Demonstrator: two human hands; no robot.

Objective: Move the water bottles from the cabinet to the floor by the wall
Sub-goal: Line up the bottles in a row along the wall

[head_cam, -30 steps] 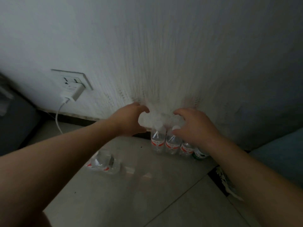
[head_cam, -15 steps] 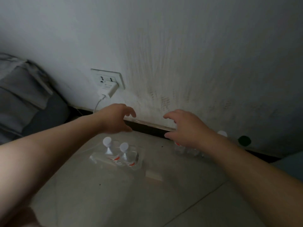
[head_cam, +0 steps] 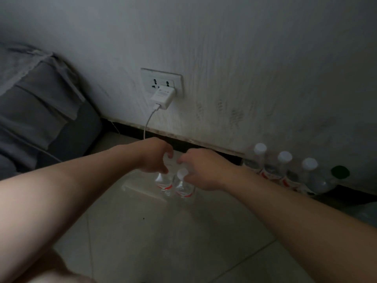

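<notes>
Two water bottles [head_cam: 175,185] stand on the floor [head_cam: 183,242], a little way out from the wall [head_cam: 244,68]. They are clear, with red bands and white caps. They seem to be stuck together in thin plastic wrap, but it is too dim to be sure.

The left hand [head_cam: 156,158] curls over the top of the left bottle. The right hand [head_cam: 201,170] curls over the top of the right bottle, with one white cap peeking out by its fingers [head_cam: 183,160]. Both hands look closed around the bottle tops, though the fingers hide just how tight the hold is. Holding the tops is probably the easy way to lift or slide both bottles at once.

To the right, a row of bottles [head_cam: 285,170] already stands tight against the wall. Three have white caps and the last one has a dark green cap [head_cam: 340,172]. They are lined up there so they are out of the way. The two bottles in the hands are well apart from that row, so I think they need to go next to it.

Just above the hands, a white charger [head_cam: 163,97] is plugged into a socket [head_cam: 161,80], and its cable [head_cam: 148,123] hangs down near the left hand. It could get snagged. A grey couch [head_cam: 40,103] sits at the far left.
</notes>
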